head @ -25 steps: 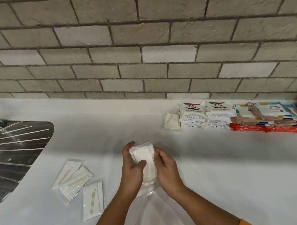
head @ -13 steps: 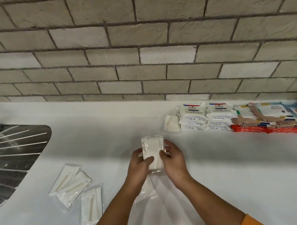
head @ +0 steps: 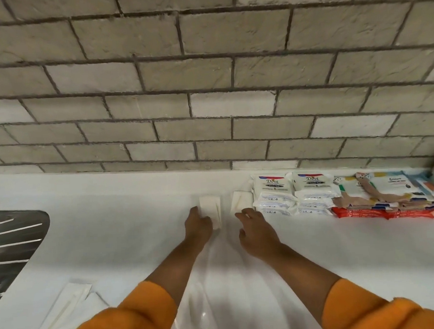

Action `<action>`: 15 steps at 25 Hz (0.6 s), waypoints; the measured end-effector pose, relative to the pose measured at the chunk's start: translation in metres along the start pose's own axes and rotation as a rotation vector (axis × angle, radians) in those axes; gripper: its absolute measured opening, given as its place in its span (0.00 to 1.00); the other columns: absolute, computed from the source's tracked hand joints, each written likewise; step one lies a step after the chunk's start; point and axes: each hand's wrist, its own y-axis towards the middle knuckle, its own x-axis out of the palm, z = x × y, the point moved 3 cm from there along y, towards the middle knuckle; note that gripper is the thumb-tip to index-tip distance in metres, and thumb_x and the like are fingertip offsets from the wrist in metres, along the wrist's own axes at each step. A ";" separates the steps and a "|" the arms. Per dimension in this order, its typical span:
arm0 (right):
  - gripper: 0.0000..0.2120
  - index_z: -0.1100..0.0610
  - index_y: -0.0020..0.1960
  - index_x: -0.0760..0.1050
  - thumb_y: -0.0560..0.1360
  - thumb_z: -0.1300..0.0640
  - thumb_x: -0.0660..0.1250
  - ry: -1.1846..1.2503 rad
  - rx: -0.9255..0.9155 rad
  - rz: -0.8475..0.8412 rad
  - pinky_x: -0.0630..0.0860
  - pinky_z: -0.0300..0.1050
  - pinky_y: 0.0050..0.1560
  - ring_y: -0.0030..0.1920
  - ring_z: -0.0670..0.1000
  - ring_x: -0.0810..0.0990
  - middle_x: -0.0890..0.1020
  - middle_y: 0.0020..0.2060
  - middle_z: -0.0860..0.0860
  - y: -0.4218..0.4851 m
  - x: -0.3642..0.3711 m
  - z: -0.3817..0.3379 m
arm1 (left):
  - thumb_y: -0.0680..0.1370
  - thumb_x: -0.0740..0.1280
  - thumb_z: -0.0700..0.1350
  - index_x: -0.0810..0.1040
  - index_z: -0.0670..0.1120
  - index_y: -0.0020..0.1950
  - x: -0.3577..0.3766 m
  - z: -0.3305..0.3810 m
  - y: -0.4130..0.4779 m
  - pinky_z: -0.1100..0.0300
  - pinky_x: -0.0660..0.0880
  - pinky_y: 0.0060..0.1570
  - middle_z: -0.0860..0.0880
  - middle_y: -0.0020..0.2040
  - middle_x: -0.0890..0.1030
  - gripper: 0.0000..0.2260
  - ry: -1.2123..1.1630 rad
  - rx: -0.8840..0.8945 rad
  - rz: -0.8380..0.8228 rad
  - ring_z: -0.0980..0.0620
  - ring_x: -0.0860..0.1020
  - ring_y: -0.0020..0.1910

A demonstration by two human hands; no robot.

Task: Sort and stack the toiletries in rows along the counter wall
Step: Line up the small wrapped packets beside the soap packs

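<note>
- While your left hand grips the white packet by its near left corner, fingers curled on it, the packet sits far out on the table, close to the foot of the brick wall. You cannot tell whether it rests flat on the table or hangs just above it.
- Your right hand holds nothing. Its fingers are loose and stretched forward, the tips at the near edge of a second white packet.
- That second white packet lies flat, just right of the one you grip and just left of the Dove packs.
- The Dove packs stand in two stacks side by side against the wall. Right of them lie colourful packs, with red packs at their near side.
- At the left edge of the view is a steel drainboard.
- Near you on the left lie flat sachets, and between your orange sleeves lies a clear wrapper.
</note>
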 end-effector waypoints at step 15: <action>0.18 0.54 0.66 0.69 0.76 0.57 0.61 -0.247 -0.027 -0.033 0.77 0.52 0.55 0.68 0.56 0.69 0.71 0.65 0.51 0.021 0.001 0.008 | 0.79 0.62 0.43 0.69 0.43 0.70 0.042 0.023 0.032 0.48 0.68 0.67 0.41 0.70 0.70 0.19 0.496 0.054 0.022 0.40 0.67 0.70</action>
